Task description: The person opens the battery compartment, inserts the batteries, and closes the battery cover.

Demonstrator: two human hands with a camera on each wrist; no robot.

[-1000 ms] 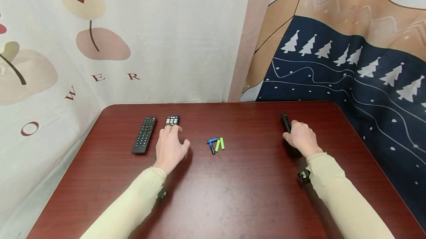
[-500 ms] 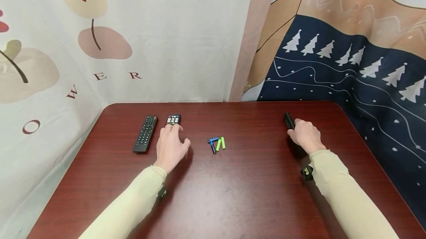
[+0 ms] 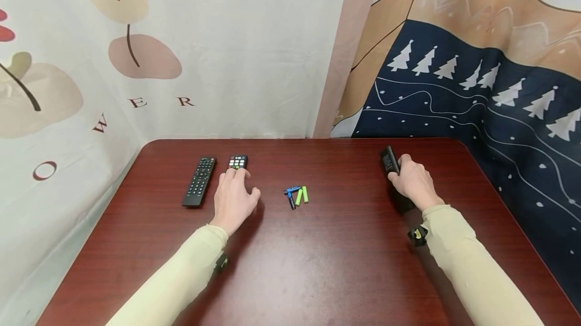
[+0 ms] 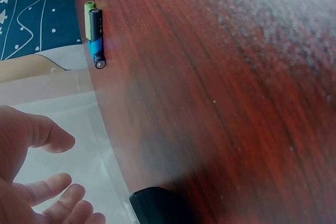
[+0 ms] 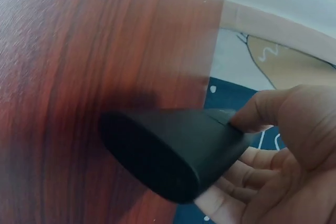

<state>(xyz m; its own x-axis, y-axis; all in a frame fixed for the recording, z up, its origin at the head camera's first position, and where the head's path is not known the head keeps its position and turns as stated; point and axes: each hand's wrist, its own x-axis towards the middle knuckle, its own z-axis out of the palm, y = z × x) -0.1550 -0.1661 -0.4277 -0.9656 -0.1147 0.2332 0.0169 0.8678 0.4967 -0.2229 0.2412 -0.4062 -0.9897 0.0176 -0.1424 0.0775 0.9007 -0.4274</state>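
On the right side of the table, my right hand (image 3: pixel 415 182) grips a black remote control (image 3: pixel 390 161) between thumb and fingers. Pale small markings show on its far part; in the right wrist view its smooth butt end (image 5: pixel 157 156) faces the camera, tilted over the table. My left hand (image 3: pixel 233 200) hovers at a second remote control (image 3: pixel 237 161) with white keys, thumb and fingers spread apart. The hand hides this remote's near part in the head view; the left wrist view shows its dark end (image 4: pixel 157 205) below the fingers.
A longer black remote control (image 3: pixel 199 182) lies left of the left hand. Between the hands lie small batteries, two blue-black (image 3: pixel 291 200) and two green (image 3: pixel 305 195). The reddish-brown table (image 3: pixel 313 255) meets a pale curtain (image 3: pixel 245 63) and a navy tree-print cloth (image 3: pixel 454 94) behind.
My right hand has turned the black remote, so its marked face now shows, and its far end has swung slightly left. The left hand stays in nearly the same place.
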